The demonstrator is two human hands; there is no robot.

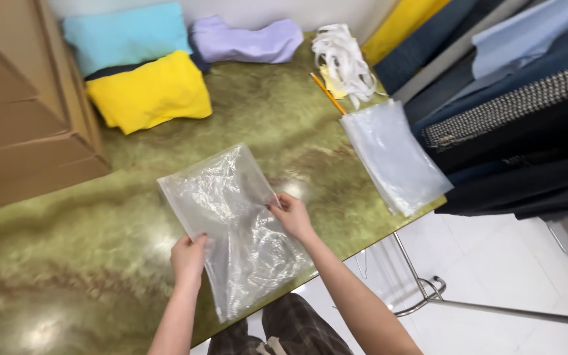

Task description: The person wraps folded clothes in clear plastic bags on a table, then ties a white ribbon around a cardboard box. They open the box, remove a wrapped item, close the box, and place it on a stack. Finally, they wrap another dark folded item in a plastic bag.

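A clear, crinkled plastic bag (231, 217) lies on the glossy green marbled table (87, 243), its lower end hanging past the front edge. My left hand (189, 258) grips the bag's left edge. At the right edge my right hand (292, 215) pinches it between thumb and fingers. Both hands are near the table's front edge.
Folded yellow (149, 92), light blue (126, 36) and lilac (244, 41) cloths lie at the back. A cardboard box (21, 112) stands left. White straps (344, 59), a pencil (327, 92) and a stack of clear bags (392, 154) sit right, beside hanging dark garments (514, 131).
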